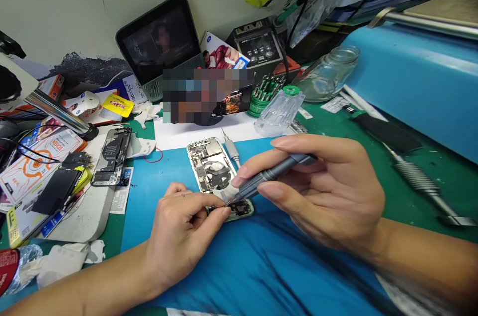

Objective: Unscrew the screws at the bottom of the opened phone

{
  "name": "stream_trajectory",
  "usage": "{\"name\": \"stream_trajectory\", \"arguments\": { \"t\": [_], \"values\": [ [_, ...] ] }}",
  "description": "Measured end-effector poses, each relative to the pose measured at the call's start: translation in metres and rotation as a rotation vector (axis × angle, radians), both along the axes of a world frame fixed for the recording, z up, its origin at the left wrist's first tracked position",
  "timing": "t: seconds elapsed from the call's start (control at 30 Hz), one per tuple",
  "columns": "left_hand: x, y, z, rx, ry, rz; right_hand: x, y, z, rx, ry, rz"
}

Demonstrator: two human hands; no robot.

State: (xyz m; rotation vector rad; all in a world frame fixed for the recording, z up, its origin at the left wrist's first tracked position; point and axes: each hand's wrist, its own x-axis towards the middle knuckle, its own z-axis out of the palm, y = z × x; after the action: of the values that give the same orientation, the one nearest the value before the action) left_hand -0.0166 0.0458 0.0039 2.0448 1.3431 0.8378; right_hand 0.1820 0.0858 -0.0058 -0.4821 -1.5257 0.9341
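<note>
An opened phone [213, 169] lies on the blue mat [175, 166], its inner parts bare. My right hand [336, 191] grips a grey screwdriver [267, 175] between thumb and fingers. The tool slants down to the left, its tip at the phone's lower end. My left hand [179, 231] is closed in a pinch beside that tip, at the phone's lower edge. Whatever lies between those fingertips is too small or hidden to name. Just right of the phone rests another slim grey screwdriver [232, 151], partly behind my right hand.
To the left, a second phone's inner parts [111, 157] rest on a white stand [100, 206]. Behind are a screen device [159, 37], a green bit holder [261, 99], a clear plastic case [282, 112] and a glass jar [330, 74]. A metal-handled tool [418, 176] lies right.
</note>
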Motion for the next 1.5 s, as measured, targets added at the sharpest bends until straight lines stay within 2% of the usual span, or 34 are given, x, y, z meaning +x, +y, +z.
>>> {"name": "stream_trajectory", "arguments": {
  "t": [0.2, 0.4, 0.5, 1.5],
  "values": [
    [0.0005, -0.0011, 0.0008, 0.009, 0.007, 0.013, 0.0008, -0.0007, 0.0, -0.023, -0.047, 0.027],
    [0.0008, 0.0003, 0.0008, 0.016, 0.003, 0.022, -0.0019, 0.0041, -0.0005, 0.103, -0.064, -0.077],
    [0.0009, 0.0007, 0.0006, 0.014, -0.003, 0.023, -0.0011, 0.0045, -0.0006, 0.13, -0.068, -0.068],
    [0.002, -0.0014, 0.0, -0.007, -0.04, 0.01, -0.002, 0.0022, 0.0012, 0.002, -0.07, -0.074]
  ]
}}
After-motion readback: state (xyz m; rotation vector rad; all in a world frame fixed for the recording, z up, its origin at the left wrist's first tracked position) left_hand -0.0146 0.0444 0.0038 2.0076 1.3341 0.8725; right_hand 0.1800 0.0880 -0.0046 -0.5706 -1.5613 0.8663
